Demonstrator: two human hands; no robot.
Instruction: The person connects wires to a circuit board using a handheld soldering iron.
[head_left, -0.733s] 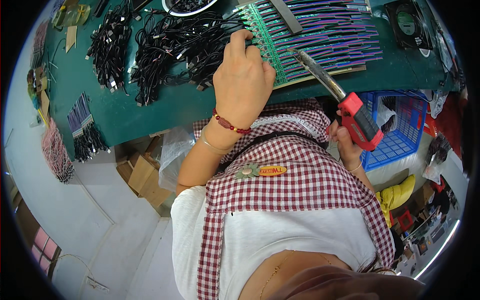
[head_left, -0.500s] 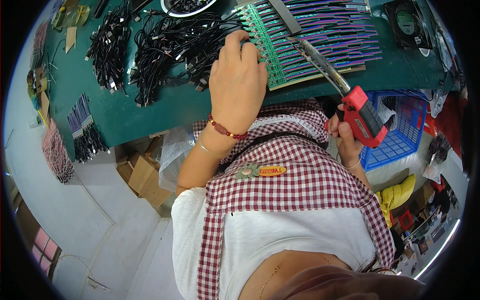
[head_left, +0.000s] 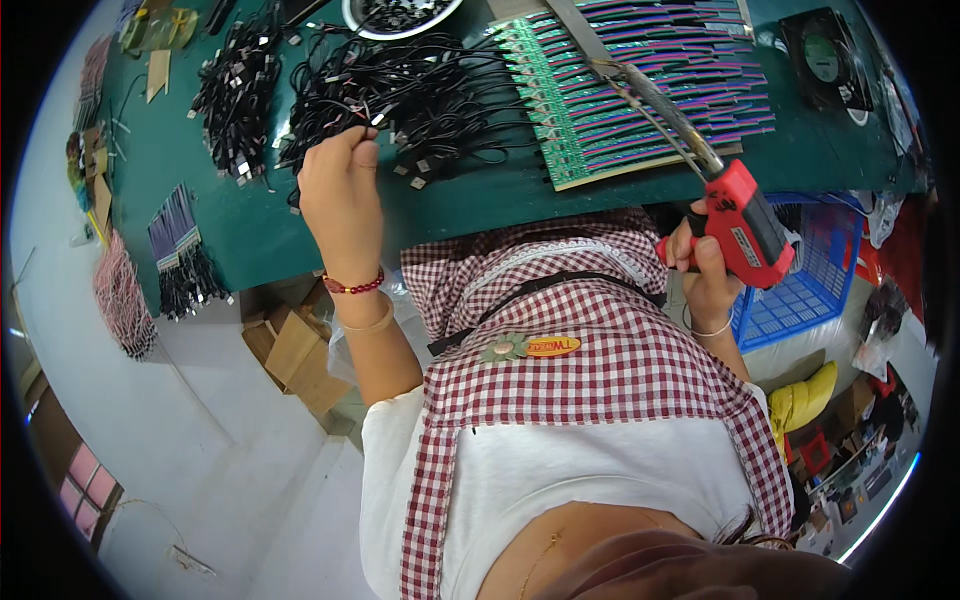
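Note:
My left hand (head_left: 342,205) is over the near edge of a heap of black USB cables (head_left: 335,85), thumb and forefinger pinched on what looks like the stripped end of one cable. My right hand (head_left: 708,275) grips a red and black soldering gun (head_left: 745,230) by its handle. Its long metal barrel points up and left over a panel of green circuit boards (head_left: 555,125). Striped wires (head_left: 660,110) run from the boards to the right, and black cables join their left edge. A flat grey bar (head_left: 580,30) lies across the panel beside the gun's tip.
A second cable bundle (head_left: 235,100) lies further left, with a white bowl (head_left: 400,28) of small dark parts behind. Wire bundles (head_left: 180,250) hang over the left table edge. A black fan-like unit (head_left: 825,60) sits far right; a blue crate (head_left: 800,300) stands below the table.
My left hand has moved left from the panel's cable edge to the loose cable heap, its fingers now pinched. My right hand still holds the soldering gun, barely shifted.

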